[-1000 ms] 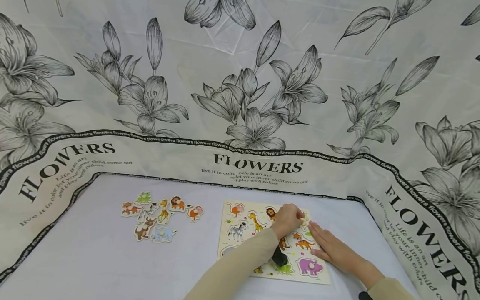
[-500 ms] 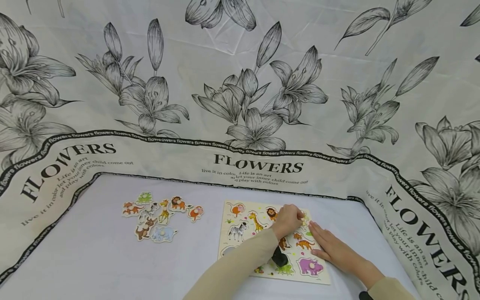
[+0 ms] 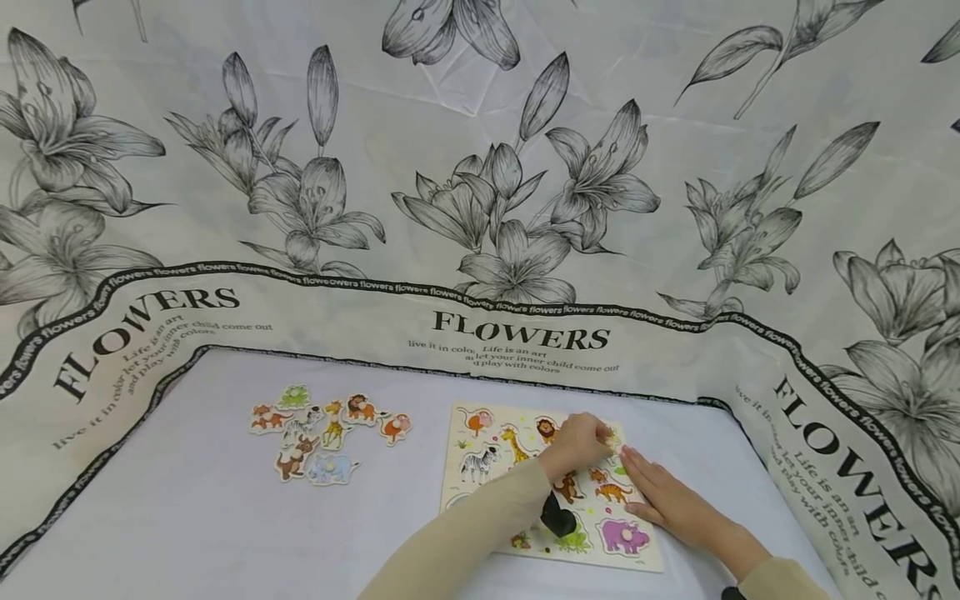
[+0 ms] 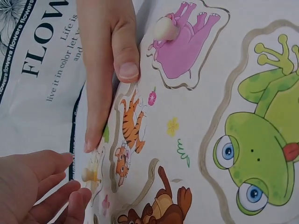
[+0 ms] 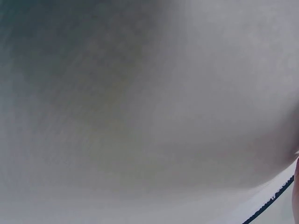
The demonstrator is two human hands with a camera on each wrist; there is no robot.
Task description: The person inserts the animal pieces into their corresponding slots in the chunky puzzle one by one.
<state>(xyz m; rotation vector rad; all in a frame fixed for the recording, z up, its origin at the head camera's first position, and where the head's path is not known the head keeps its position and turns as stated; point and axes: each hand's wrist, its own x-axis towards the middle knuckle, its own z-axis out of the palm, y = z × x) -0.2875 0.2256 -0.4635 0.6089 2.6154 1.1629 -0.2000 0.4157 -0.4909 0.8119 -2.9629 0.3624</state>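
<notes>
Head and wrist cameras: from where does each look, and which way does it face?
Head: on the head, looking forward and down at the puzzle board, loose pieces and flowered cloth; left hand, right hand and sleeves show.
Left wrist: on that wrist, looking across the board; left hand lower left, right hand at top.
Right wrist: on that wrist; mostly blurred, direction unclear; a strip of skin at the right edge.
Shared: head and left wrist both show the hippo and both hands.

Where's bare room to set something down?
Mostly the white table on the near side of the loose animal pieces, left of the left sleeve. A narrower gap runs between pieces and puzzle board. It's crowded at the board's far right corner, where left hand and right hand lie close together.
</notes>
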